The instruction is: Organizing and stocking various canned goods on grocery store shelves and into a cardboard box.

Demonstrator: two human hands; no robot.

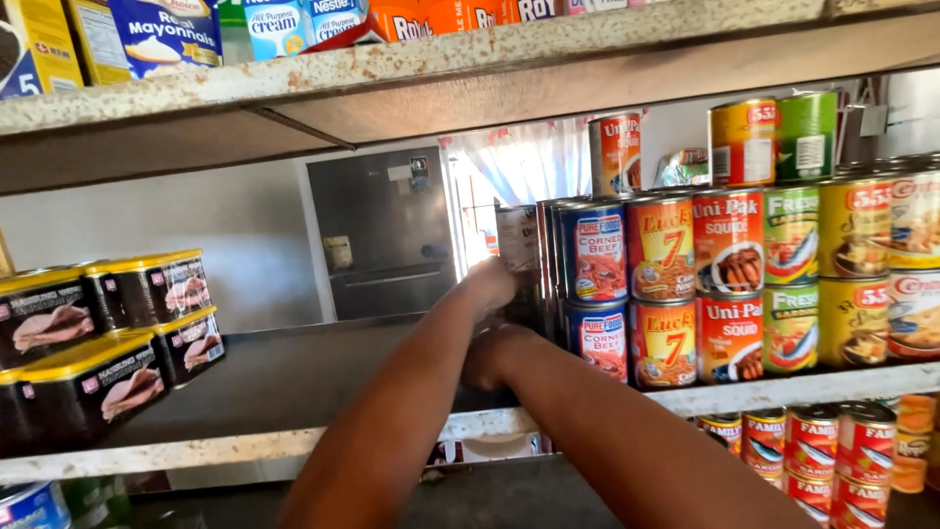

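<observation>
head view: both hands (pixel 494 318) hold upright cans (pixel 524 260), axes vertical.

Both forearms stretch forward and up; the left hand (pixel 490 284) sits higher, curled, above the fisted right hand (pixel 493 355).

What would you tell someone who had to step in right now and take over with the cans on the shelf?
Left hand: up at the left end of the stacked cans, fingers against a can in the top row; grip hidden.
Right hand: lower down, at the bottom row by the blue can; what it holds cannot be seen.
Things: cans stand two high on the right of the metal shelf, a few more on top. Dark rectangular tins with yellow lids are stacked on the left.
Done: the right side is filled.
Left: the middle of the shelf is bare.
</observation>
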